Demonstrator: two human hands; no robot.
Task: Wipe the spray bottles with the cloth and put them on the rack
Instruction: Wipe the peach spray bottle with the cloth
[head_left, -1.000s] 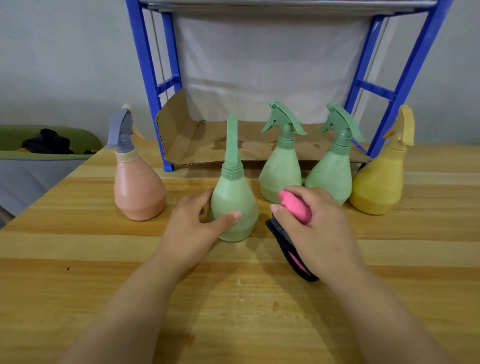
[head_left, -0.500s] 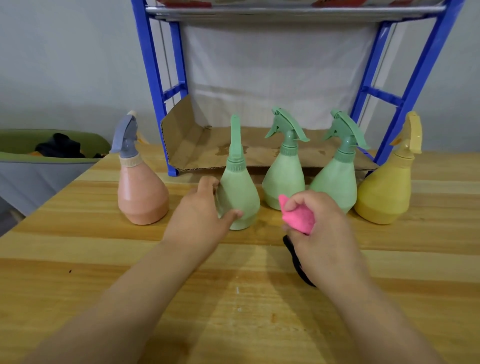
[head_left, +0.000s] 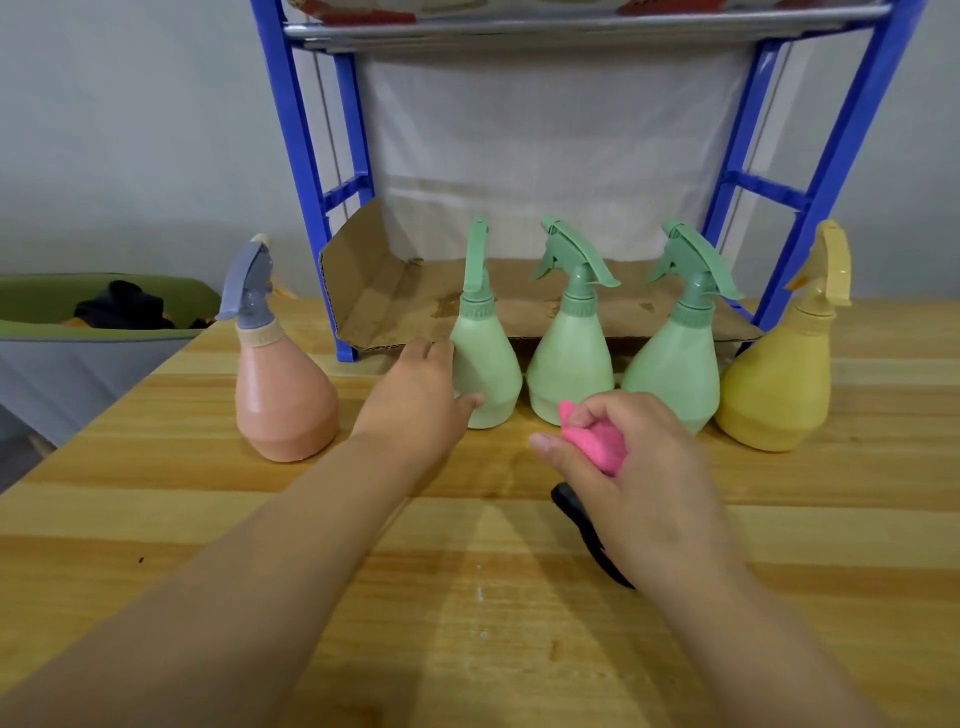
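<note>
Spray bottles: five plastic spray bottles stand upright in a row on the wooden surface (head_left: 260, 519), just in front of the rack.
First green bottle: the light green spray bottle on the left of the three green ones (head_left: 485, 364) has its nozzle turned away. The left hand touches it.
Other green bottles: the middle light green spray bottle (head_left: 570, 358) and the right light green spray bottle (head_left: 675, 364) stand close side by side, their dark green triggers pointing left.
Pink bottle: the peach-pink spray bottle with a grey trigger top (head_left: 283, 395) stands alone at the left end, a little apart from the rest.
Yellow bottle: the yellow spray bottle with a yellow trigger (head_left: 779, 384) stands at the right end, just beside a green one.
Left hand: the left hand (head_left: 415, 400) wraps around the lower side of the first green bottle, thumb in front, fingers going behind it.
Right hand: the right hand (head_left: 634, 467) is curled and pinches the bunched pink cloth (head_left: 597, 441), near the middle green bottle.
Dark thing: a black piece (head_left: 587, 535) shows under the right hand. I cannot tell what it is.
Rack: the blue metal rack (head_left: 311, 171) stands on the surface behind the bottles, with a brown cardboard sheet (head_left: 395, 296) lying on its bottom.
Bin: a green and grey bin (head_left: 78, 353) sits off the left edge, with dark things inside.
</note>
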